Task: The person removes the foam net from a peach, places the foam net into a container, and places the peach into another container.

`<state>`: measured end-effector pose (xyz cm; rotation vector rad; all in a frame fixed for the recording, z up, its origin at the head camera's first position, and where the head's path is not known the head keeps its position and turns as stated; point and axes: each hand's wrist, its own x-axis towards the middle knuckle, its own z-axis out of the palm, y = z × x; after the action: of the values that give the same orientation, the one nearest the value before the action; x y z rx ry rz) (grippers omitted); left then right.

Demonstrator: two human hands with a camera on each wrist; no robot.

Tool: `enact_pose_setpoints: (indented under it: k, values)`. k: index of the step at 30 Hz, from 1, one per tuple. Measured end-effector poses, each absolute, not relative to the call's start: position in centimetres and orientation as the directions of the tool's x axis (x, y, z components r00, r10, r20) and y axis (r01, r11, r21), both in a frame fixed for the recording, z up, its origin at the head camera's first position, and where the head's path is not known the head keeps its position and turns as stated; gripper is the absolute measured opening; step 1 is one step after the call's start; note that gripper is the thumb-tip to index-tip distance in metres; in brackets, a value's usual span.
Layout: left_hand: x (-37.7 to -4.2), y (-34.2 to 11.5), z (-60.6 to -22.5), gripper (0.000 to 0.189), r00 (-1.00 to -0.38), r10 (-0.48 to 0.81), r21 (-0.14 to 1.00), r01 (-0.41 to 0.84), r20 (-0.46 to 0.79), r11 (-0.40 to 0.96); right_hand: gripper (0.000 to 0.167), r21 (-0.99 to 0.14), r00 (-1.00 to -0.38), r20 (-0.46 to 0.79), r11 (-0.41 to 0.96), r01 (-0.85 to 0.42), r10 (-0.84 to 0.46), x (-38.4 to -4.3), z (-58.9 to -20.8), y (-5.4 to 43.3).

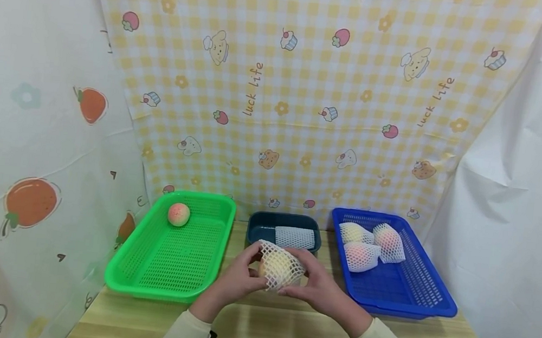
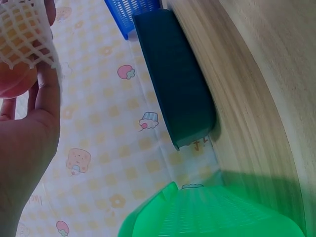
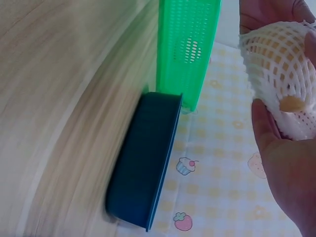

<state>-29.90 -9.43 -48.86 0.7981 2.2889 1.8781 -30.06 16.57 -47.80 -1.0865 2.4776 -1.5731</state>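
Observation:
Both hands hold one peach [image 2: 15,81] with a white foam net sleeve [image 1: 283,265] stretched over most of it, in front of the dark teal tray. My left hand [image 1: 241,276] grips it from the left, fingers behind and thumb at the front; on that side, pink bare skin of the fruit shows past the net edge in the left wrist view. From the right, my right hand [image 1: 317,283] pinches the net's other end between thumb and fingers. The right wrist view shows the net's open end, with a yellowish patch of peach inside.
At left, a green basket [image 1: 216,251] contains one bare peach [image 1: 179,214]. The dark teal tray [image 1: 261,218], back centre, holds flat white foam nets [image 1: 295,237]. To the right, a blue basket [image 1: 416,292] holds three netted peaches [image 1: 360,256]. Patterned cloth [image 1: 303,139] hangs behind the wooden table [image 1: 265,331].

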Motion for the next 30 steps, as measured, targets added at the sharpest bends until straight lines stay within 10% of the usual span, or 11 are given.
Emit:
enact_pose_setpoints:
  k: [30]
  values:
    - [-30.0,-10.28,-48.61,0.066,-0.883,0.353,0.933,0.353,0.309,0.066,0.006,-0.804,-0.792,0.492,0.161,-0.573,-0.363,-29.93,-48.1,16.4]
